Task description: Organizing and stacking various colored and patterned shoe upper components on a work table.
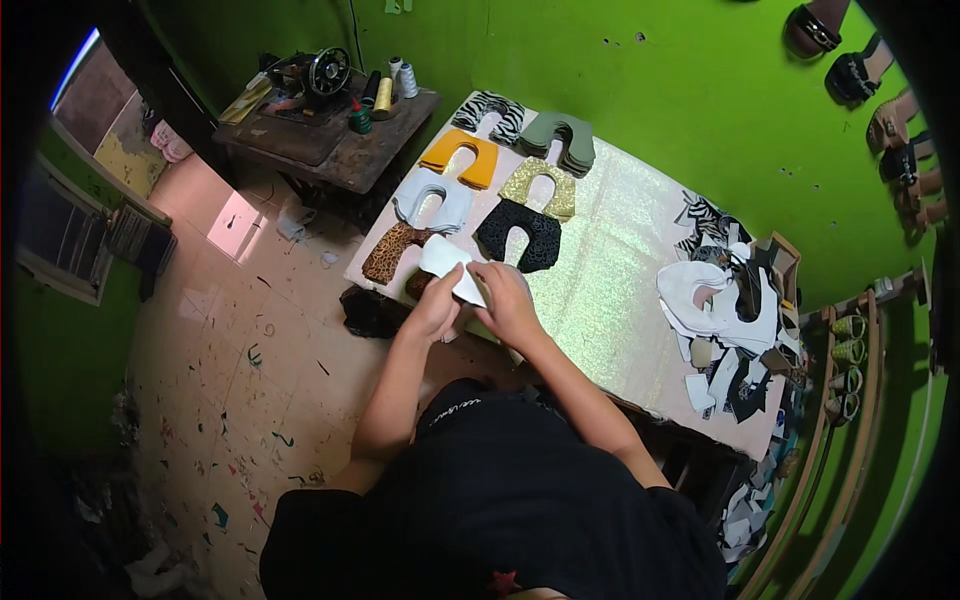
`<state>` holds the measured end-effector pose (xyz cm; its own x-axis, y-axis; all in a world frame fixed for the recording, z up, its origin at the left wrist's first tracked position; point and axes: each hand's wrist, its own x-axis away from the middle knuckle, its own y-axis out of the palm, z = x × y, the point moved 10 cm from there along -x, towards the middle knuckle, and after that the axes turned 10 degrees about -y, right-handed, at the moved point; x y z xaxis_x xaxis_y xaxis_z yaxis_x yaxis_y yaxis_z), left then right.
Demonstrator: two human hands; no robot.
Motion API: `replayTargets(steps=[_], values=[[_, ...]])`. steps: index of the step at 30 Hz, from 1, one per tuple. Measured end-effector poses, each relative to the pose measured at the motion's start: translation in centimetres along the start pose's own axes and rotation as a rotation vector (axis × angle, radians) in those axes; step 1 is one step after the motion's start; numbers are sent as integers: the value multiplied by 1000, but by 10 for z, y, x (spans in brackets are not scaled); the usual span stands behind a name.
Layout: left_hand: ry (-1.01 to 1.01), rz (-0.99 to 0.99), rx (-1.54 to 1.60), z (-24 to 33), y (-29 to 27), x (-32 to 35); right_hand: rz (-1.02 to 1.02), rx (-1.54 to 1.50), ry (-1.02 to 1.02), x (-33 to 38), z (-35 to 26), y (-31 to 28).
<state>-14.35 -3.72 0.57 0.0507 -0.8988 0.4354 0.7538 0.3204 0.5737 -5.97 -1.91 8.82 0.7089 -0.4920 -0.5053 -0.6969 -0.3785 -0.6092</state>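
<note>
Both hands are together over the table's near left edge. Between them is a white, flat cut piece of sheet material [446, 256], its far end rounded and standing clear of the fingers. My left hand [434, 308] is closed on it with the thumb on top. My right hand [506, 303] grips its right side, fingers bent around the edge. Just beyond lie U-shaped cut pieces: leopard-print ones [386, 256], partly hidden by the white piece, and black textured ones [540, 240]. White [450, 203], gold glitter [556, 192], orange [484, 160], green [577, 140] and zebra-print [510, 112] pieces lie farther back.
Shiny pale sheeting [610, 300] covers the table. White and black offcuts [715, 310] heap at its right end. A sewing machine [318, 78] and thread cones [384, 95] stand on a wooden stand [330, 150] at far left. Sandals [853, 80] hang on the green wall; scraps litter the floor.
</note>
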Motion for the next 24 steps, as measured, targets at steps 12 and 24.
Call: replayTargets(steps=[12,24], values=[[150,-20,-455,5,-17,-20,-35,-490,431,3,64,-25],[-10,198,-957,-48,-90,-54,-203,76,719,102,149,27]])
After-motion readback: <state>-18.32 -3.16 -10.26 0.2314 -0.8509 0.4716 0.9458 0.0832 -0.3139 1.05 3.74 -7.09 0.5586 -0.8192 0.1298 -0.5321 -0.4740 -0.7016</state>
